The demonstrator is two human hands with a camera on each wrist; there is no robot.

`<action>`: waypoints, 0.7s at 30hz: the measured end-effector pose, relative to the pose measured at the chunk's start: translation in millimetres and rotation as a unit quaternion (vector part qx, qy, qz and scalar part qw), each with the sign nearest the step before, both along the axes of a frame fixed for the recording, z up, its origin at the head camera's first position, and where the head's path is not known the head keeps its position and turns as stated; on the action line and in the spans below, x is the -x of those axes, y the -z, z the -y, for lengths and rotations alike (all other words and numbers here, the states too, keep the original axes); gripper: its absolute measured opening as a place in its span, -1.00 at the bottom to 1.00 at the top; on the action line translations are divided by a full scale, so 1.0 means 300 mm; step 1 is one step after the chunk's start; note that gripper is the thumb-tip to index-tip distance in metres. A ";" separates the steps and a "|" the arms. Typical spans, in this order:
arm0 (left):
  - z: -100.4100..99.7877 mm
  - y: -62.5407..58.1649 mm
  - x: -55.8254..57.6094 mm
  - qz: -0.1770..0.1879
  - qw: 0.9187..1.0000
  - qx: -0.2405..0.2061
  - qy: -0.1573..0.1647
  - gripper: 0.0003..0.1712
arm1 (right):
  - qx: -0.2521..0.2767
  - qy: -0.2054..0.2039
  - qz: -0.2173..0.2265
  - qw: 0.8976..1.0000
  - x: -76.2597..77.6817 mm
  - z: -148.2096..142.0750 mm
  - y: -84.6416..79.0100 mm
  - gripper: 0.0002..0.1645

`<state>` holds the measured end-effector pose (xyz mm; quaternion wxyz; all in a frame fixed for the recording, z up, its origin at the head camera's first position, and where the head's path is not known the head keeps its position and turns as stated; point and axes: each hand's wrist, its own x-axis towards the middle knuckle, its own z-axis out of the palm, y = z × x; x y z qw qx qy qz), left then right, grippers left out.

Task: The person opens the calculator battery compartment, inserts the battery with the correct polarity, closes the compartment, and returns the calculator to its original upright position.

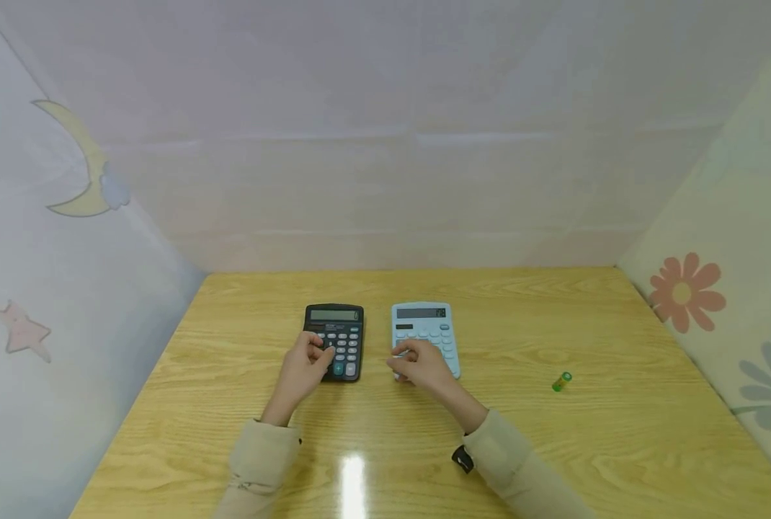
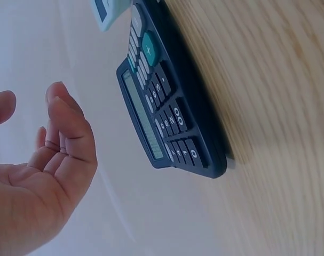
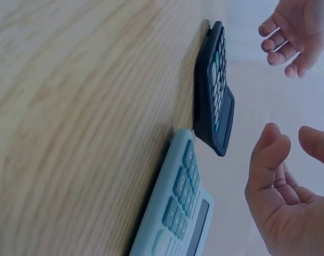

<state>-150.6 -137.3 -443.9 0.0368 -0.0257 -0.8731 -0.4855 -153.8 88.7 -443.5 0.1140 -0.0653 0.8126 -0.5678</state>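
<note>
A black calculator [image 1: 353, 339] lies on the wooden table, its display reading 0. To its right is a light blue calculator [image 1: 450, 346] with digits on its display. My left hand [image 1: 302, 366] hovers over the black calculator's left side, fingers loosely bent, thumb apart from them and nothing between. Over the lower left of the light blue calculator hangs my right hand [image 1: 422, 364], also loosely bent and holding nothing. Both wrist views show a gap between each hand and the keys; the black calculator's keys [image 2: 172, 120] are plain in the left wrist view.
A small green battery [image 1: 562, 381] is on the table [image 1: 619, 447] to the right. Behind the table rises a pale cloth wall [image 1: 385, 202], with patterned cloth at both sides. A black strap piece [image 1: 462, 459] shows at the right cuff.
</note>
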 end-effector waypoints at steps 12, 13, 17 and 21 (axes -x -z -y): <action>-0.041 0.011 0.000 -0.001 0.999 -0.031 0.025 -0.73 | 0.016 -0.001 -0.009 1.000 -0.011 -0.087 0.010 -0.72; -0.045 0.013 -0.001 -0.001 0.999 -0.033 0.026 -0.73 | 0.014 -0.003 -0.011 1.000 -0.015 -0.095 0.010 -0.71; -0.058 0.015 -0.007 -0.003 0.999 -0.037 0.034 -0.73 | 0.010 0.001 -0.009 1.000 -0.027 -0.130 0.008 -0.66; -0.069 0.010 -0.015 -0.003 0.998 -0.040 0.040 -0.74 | -0.002 0.018 -0.007 1.000 -0.035 -0.157 0.002 -0.65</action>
